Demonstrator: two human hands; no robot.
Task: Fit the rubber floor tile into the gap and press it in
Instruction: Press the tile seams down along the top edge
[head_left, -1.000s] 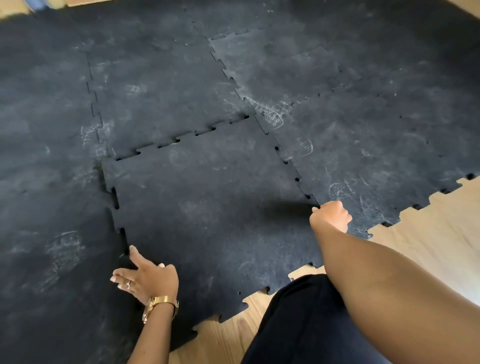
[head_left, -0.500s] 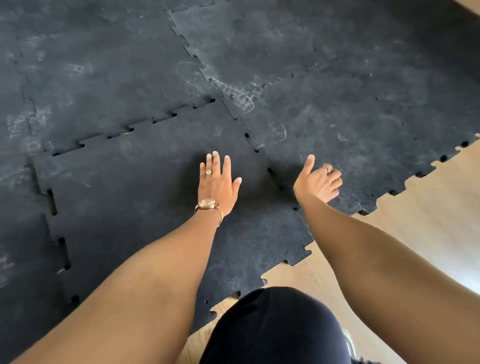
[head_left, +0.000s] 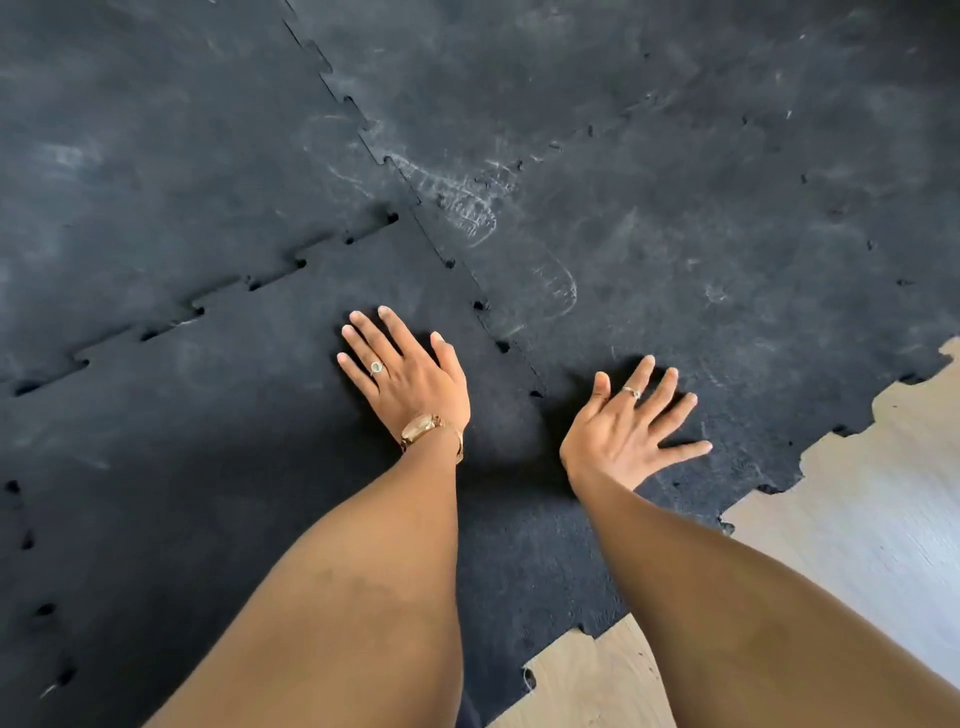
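Observation:
The black rubber floor tile (head_left: 218, 447) with toothed edges lies in the gap among the laid black tiles. Small dark slits show along its far seam (head_left: 249, 283) and its right seam (head_left: 480, 304). My left hand (head_left: 408, 374) lies flat on the tile near its far right corner, fingers spread, with a ring and a gold watch. My right hand (head_left: 631, 431) rests with fingers spread on the neighbouring tile (head_left: 701, 270), just right of the seam. Neither hand holds anything.
Black rubber tiles with pale scuff marks and a shoe print (head_left: 467, 213) cover the floor ahead and to the left. Bare light wood floor (head_left: 857, 493) shows at the right and lower middle, beyond the mat's toothed border.
My left hand left the tile's near left edge and came to lie flat near its far right corner. My right hand opened from a fist and spread out beside the right seam. The view moved closer.

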